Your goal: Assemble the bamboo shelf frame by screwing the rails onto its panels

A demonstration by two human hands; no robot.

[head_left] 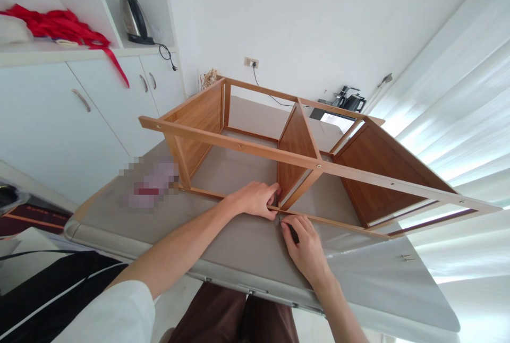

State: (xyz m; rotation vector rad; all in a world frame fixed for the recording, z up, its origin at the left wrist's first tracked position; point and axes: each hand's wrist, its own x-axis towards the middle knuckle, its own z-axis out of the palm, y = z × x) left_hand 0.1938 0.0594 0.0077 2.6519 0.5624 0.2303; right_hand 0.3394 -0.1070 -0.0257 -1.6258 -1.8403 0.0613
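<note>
A brown wooden shelf unit (239, 146) lies on its side on the grey table (179, 231). My left hand (257, 199) is closed around its lower front rail, right beside the middle shelf board (297, 136). My right hand (305, 245) is closed on a small screwdriver-like tool (294, 233) with a dark handle. The tool's thin metal end points at the rail, where the middle board meets it; fingers partly hide it, so its exact kind is unclear. Screw holes show along the upper front rail.
Several small metal pieces (406, 258) lie on the table at the right. A blurred packet (151, 186) rests at the left. White cabinets (99, 99) hold a kettle (135, 19) and red cloth (59, 27). White curtains (470, 93) hang at the right.
</note>
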